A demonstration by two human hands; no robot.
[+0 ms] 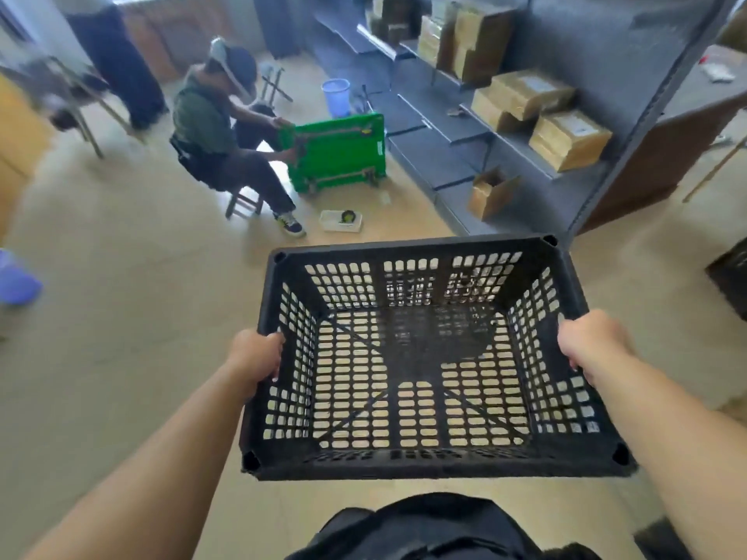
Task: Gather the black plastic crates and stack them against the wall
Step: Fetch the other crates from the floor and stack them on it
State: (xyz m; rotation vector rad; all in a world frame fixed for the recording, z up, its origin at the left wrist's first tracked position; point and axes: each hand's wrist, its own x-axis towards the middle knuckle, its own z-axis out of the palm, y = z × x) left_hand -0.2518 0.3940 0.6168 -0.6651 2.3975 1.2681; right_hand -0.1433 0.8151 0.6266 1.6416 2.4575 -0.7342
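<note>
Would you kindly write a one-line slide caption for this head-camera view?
Both hands, left hand and right hand, carry an empty black plastic crate by its side rims across a storeroom.

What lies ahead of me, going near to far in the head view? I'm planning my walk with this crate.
Black crate held by left hand and right hand → white tray on the floor → green panel beside a seated person → blue bucket.
</note>
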